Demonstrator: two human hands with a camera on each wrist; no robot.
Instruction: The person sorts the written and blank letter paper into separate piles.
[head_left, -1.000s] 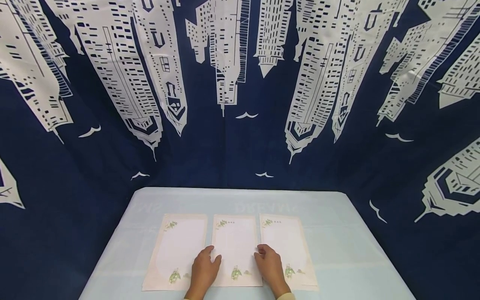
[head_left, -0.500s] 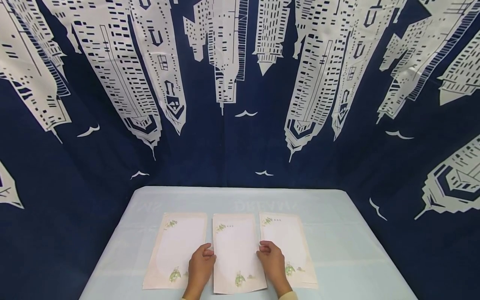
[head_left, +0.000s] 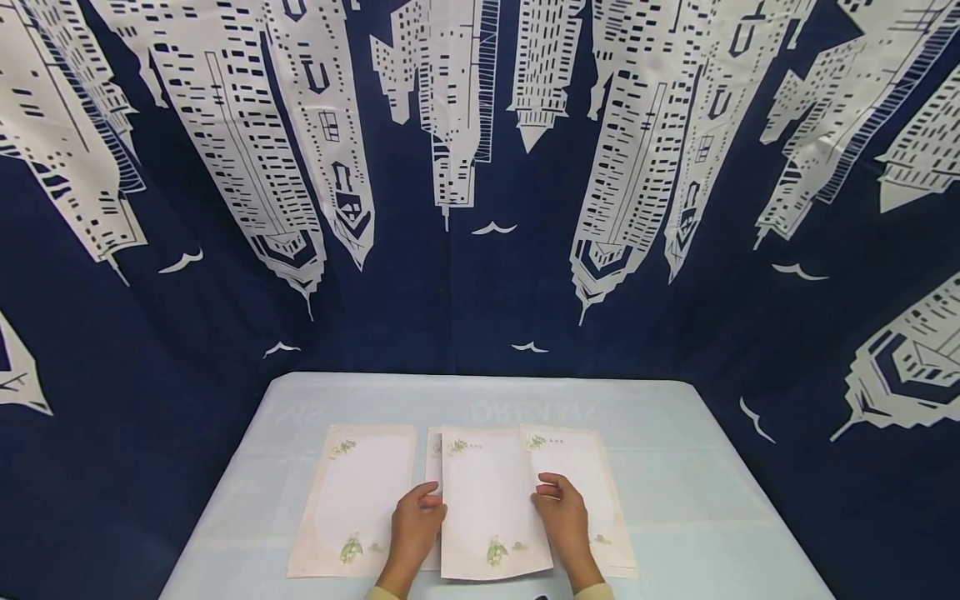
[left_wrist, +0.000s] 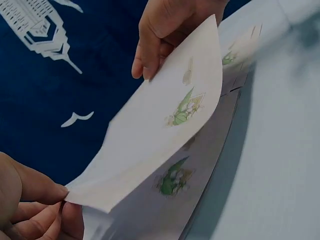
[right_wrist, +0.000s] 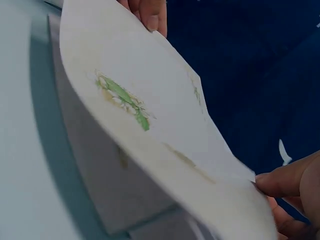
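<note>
A sheet of pale pink-edged paper [head_left: 491, 500] with green plant drawings is held up by its two side edges. My left hand [head_left: 417, 529] pinches its left edge between thumb and fingers, plain in the left wrist view, where the sheet [left_wrist: 145, 135] bows. My right hand [head_left: 562, 525] pinches the opposite edge; in the right wrist view its thumb [right_wrist: 285, 180] lies on top of the paper [right_wrist: 165, 110]. Under the raised sheet lies another of the same print [left_wrist: 175, 185], mostly covered in the head view.
A matching sheet [head_left: 356, 500] lies at left on the pale blue table cover [head_left: 697, 500]. More matching paper [head_left: 585, 475] lies at right, partly behind my right hand. A dark blue curtain [head_left: 450, 308] with white buildings hangs beyond the table's far edge.
The middle sheet has been lifted off the one below, first toward me, then to the right. Both hands have moved right with it, and its right edge now overlaps the right-hand paper.
</note>
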